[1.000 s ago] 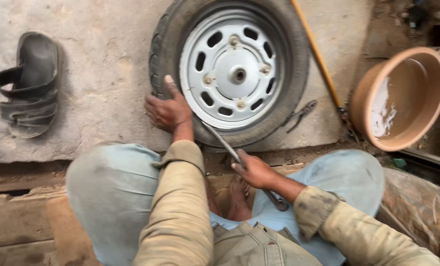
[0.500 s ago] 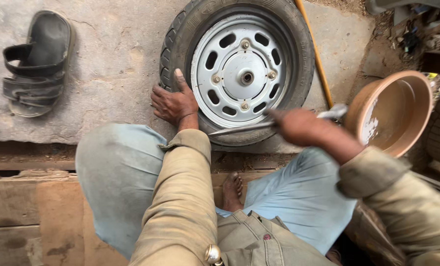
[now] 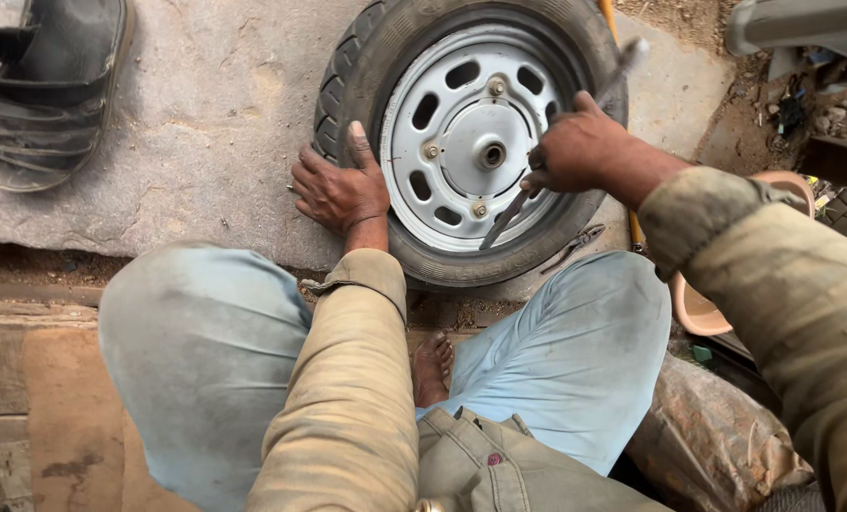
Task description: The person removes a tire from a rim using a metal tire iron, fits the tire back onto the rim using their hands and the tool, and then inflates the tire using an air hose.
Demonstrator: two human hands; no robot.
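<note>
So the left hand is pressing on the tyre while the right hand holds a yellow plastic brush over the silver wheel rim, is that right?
Not quite. The head view shows the right hand holding a long grey metal tool, not a yellow plastic brush, over the silver wheel rim. The rest holds: the left hand presses on the tyre.

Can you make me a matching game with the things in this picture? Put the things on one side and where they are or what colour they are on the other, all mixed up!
Things:
1. sandal
2. wheel rim
3. metal tool
4. left hand

Places, colours or states:
A. held in the right hand over the wheel
B. pressing flat on the tyre
C. silver-white with oval holes
D. dark, lying at the top left on the concrete

Pairs: 1-D, 2-C, 3-A, 4-B
</note>
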